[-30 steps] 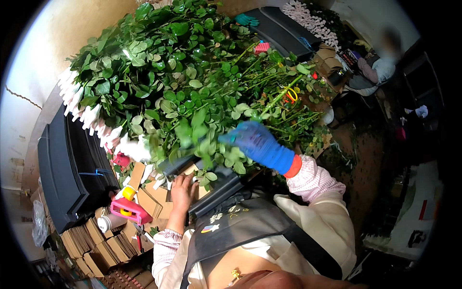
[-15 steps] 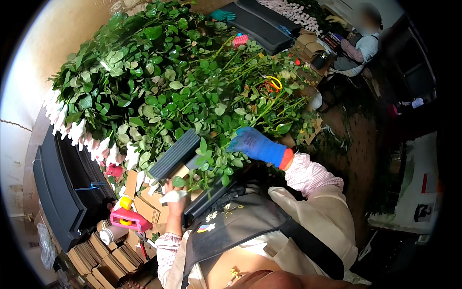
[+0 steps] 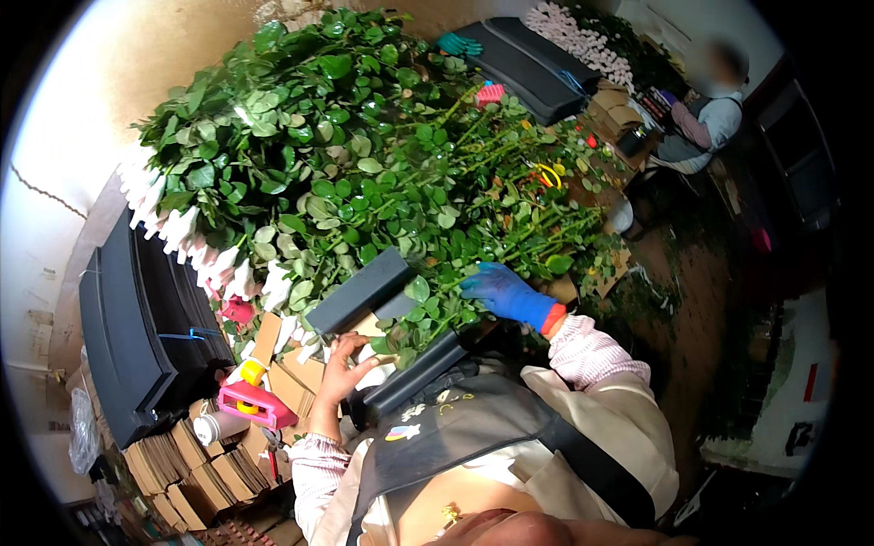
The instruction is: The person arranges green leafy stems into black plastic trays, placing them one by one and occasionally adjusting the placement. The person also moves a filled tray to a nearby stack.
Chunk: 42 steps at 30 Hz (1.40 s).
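A big heap of green leafy flower stems [image 3: 364,164] covers the table, with white wrapped buds [image 3: 182,227] along its left edge. My right hand [image 3: 505,293], in a blue glove, rests on stems at the heap's near edge, fingers curled among the leaves. My bare left hand [image 3: 341,369] is below a dark grey rectangular trough [image 3: 364,289] and touches a brown cardboard piece [image 3: 364,328] under it, fingers spread. A second dark bar [image 3: 414,373] lies in front of my chest.
A pink and yellow tape tool [image 3: 250,400] and a white cup [image 3: 211,426] sit on stacked brown cardboard [image 3: 196,455] at the lower left. Black stacked sheets [image 3: 137,328] lie left. Another person [image 3: 706,127] sits at the far right beside more black sheets [image 3: 528,64].
The view has shifted down and left across the heap. My gloved right hand stays on the stems, and my left hand has moved from gripping the trough to lying open below it.
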### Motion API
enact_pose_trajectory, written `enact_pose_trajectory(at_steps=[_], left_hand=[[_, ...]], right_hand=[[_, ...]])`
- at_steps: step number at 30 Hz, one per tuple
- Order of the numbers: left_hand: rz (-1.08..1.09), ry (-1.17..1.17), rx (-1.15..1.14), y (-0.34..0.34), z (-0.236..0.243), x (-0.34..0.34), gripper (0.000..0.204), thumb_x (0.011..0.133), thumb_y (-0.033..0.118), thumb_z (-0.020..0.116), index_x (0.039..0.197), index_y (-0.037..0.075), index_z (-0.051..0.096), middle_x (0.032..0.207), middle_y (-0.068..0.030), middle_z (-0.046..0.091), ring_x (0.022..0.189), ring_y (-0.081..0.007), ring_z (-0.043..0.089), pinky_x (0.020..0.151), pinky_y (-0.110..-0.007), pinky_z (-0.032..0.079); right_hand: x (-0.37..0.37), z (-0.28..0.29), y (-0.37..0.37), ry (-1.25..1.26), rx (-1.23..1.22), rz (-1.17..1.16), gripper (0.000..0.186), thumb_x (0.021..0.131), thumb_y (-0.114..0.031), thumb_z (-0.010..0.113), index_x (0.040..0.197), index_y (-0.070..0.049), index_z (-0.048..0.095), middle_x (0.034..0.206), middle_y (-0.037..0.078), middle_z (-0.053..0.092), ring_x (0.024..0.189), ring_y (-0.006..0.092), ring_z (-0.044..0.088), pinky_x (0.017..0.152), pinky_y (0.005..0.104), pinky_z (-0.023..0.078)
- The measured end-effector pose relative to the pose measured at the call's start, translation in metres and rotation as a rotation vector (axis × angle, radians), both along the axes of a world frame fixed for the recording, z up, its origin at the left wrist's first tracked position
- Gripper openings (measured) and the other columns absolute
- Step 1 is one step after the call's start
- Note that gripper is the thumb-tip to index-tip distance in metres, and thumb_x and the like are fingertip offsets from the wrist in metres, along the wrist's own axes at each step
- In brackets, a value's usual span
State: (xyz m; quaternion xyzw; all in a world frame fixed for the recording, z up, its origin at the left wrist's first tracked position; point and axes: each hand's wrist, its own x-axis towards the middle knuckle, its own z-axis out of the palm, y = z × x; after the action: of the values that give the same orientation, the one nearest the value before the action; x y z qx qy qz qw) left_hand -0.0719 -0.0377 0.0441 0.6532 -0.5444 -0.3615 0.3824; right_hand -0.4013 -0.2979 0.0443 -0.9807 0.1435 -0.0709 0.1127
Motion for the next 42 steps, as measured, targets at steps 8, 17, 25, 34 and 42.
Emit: enact_pose_trajectory(at_steps=[8,17,25,34,42], left_hand=[[-0.076,-0.296,-0.048,-0.001,0.002,-0.005,0.063,0.071,0.036,0.087,0.122,0.010,0.060,0.116,-0.0129,0.059,0.113,-0.0352,0.051,0.105,-0.046,0.035],[-0.049,-0.360,-0.024,0.004,-0.006,-0.024,0.047,0.098,0.037,0.055,0.139,0.015,0.052,0.120,-0.0160,0.046,0.124,-0.0358,0.041,0.119,-0.058,0.015],[0.121,-0.405,-0.128,-0.003,-0.018,-0.033,0.027,0.085,0.017,0.068,0.106,0.003,0.060,0.113,-0.0160,0.054,0.116,-0.0359,0.049,0.110,-0.051,0.030],[-0.003,-0.312,-0.108,-0.001,0.003,-0.030,0.051,0.070,0.029,0.088,0.108,0.001,0.068,0.122,-0.0144,0.058,0.125,-0.0370,0.050,0.104,-0.047,0.043],[-0.006,-0.410,-0.033,-0.004,0.015,-0.032,0.053,0.066,0.029,0.089,0.109,0.002,0.072,0.120,-0.0134,0.065,0.127,-0.0394,0.051,0.106,-0.049,0.042]], right_hand=[[0.022,0.052,0.005,-0.139,-0.140,-0.052,0.039,0.077,-0.005,0.060,0.114,-0.016,0.068,0.136,0.009,0.059,0.124,0.0305,0.054,0.108,0.0485,0.040],[0.019,0.016,0.026,-0.030,-0.137,-0.212,0.045,0.077,-0.008,0.062,0.119,-0.024,0.068,0.145,0.014,0.049,0.133,0.0364,0.046,0.113,0.0535,0.034],[0.005,-0.004,0.027,-0.121,-0.061,-0.316,0.029,0.075,-0.010,0.064,0.102,-0.016,0.071,0.141,0.014,0.053,0.132,0.0352,0.047,0.116,0.0496,0.032],[-0.011,-0.019,0.017,0.140,0.111,-0.249,0.049,0.081,-0.014,0.066,0.130,-0.020,0.063,0.147,0.009,0.050,0.138,0.0294,0.045,0.117,0.0464,0.032],[-0.046,0.052,-0.141,-0.547,0.554,-0.618,0.030,0.094,-0.019,0.065,0.124,-0.013,0.066,0.120,0.008,0.069,0.105,0.0205,0.066,0.094,0.0339,0.052]])
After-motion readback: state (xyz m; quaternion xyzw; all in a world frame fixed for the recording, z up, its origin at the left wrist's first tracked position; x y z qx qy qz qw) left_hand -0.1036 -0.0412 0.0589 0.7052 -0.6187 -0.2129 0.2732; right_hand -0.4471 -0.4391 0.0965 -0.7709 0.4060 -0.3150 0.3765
